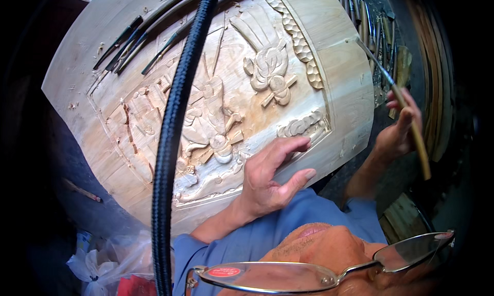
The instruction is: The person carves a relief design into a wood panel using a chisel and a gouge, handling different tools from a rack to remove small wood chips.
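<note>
The pale wooden panel carved in relief [252, 118] is situated ahead of both hands, its near edge lying beneath the left hand [275, 170]. The left hand is held with fingers and thumb apart, nothing gripped; contact with the panel cannot be determined. The slender grey-metal chisel with a round tan wooden handle [398, 95] is clasped by the right hand [397, 134], beyond the panel's right edge.

The right hand [397, 130] grips a wood-handled chisel [419, 151], the left hand [270, 173] over a carved panel [346, 85].
</note>
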`<state>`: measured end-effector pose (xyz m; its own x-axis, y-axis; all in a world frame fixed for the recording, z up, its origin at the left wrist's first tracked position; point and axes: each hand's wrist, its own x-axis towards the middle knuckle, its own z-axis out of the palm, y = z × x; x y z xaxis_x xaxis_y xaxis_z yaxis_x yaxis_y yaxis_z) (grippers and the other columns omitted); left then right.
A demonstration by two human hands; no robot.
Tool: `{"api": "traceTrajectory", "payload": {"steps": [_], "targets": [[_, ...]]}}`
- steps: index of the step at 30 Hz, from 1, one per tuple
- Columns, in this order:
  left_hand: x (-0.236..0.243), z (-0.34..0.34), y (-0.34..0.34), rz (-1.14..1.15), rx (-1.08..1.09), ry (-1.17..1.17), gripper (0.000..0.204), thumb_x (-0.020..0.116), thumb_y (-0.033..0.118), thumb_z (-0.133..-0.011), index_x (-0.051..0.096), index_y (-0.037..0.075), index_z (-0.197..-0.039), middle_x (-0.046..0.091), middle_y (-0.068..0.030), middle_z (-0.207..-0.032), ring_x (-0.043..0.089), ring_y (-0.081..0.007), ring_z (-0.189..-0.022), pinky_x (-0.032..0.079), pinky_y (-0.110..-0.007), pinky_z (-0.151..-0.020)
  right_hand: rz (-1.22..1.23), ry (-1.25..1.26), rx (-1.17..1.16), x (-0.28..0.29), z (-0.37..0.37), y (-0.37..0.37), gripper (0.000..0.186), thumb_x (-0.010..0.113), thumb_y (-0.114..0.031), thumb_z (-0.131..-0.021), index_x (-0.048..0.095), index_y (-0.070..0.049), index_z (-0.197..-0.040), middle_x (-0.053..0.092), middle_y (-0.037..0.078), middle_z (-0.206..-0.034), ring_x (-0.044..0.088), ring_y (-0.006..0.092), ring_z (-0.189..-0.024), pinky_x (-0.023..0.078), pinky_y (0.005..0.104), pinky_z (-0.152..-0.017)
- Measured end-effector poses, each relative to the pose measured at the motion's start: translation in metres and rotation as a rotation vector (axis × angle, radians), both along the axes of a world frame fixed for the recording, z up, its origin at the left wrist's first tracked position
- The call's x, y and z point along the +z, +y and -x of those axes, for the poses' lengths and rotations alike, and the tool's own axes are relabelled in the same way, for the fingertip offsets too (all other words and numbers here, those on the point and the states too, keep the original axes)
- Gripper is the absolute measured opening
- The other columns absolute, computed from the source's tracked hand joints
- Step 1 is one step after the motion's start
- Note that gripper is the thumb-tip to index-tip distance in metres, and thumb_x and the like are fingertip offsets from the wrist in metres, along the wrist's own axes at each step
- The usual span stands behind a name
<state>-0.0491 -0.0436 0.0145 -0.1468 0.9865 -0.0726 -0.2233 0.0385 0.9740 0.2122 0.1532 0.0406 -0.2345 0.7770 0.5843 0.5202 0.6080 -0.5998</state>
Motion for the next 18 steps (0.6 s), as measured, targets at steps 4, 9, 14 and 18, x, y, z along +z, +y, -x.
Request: {"api": "traceTrajectory", "payload": {"steps": [4,9,14,18], "targets": [[-0.005,-0.007,0.0,0.016,0.069,-0.099,0.055,0.09,0.006,-0.091,0.068,0.0,-0.141,0.079,-0.0154,-0.122,0.079,-0.0225,-0.109,0.063,-0.034,-0.094,-0.401,0.136,0.039,0.04,0.051,0.058,0.04,0.062,-0.033,-0.116,0.072,0.005,-0.108,0.079,0.026,-0.12,0.08,0.0278,-0.1,0.068,0.0372,-0.078],[0.016,0.012,0.005,0.067,0.08,-0.291,0.066,0.081,0.002,-0.098,0.052,-0.001,-0.157,0.074,-0.0164,-0.133,0.073,-0.0243,-0.123,0.056,-0.04,-0.113,-0.39,-0.272,0.045,0.023,0.15,0.059,0.024,0.08,-0.032,-0.103,0.079,-0.023,-0.126,0.084,0.002,-0.095,0.074,0.0146,-0.062,0.054,0.0315,-0.051],[0.012,0.04,0.027,-0.015,0.26,-0.388,0.088,0.072,0.047,-0.107,0.032,-0.001,-0.17,0.06,-0.0196,-0.157,0.063,-0.0302,-0.142,0.048,-0.048,-0.123,-0.176,-0.152,0.427,-0.004,0.262,-0.008,0.029,0.084,-0.042,-0.096,0.077,-0.014,-0.098,0.069,0.004,-0.071,0.068,0.0181,-0.053,0.054,0.0314,-0.047],[-0.003,0.054,0.02,-0.054,0.299,-0.32,0.087,0.068,0.056,-0.108,0.032,0.011,-0.172,0.043,-0.0094,-0.172,0.043,-0.027,-0.16,0.033,-0.049,-0.133,-0.168,-0.167,0.648,-0.017,0.27,-0.027,0.036,0.075,-0.049,-0.102,0.074,-0.014,-0.093,0.067,0.004,-0.071,0.062,0.0134,-0.048,0.053,0.0305,-0.045]]}}
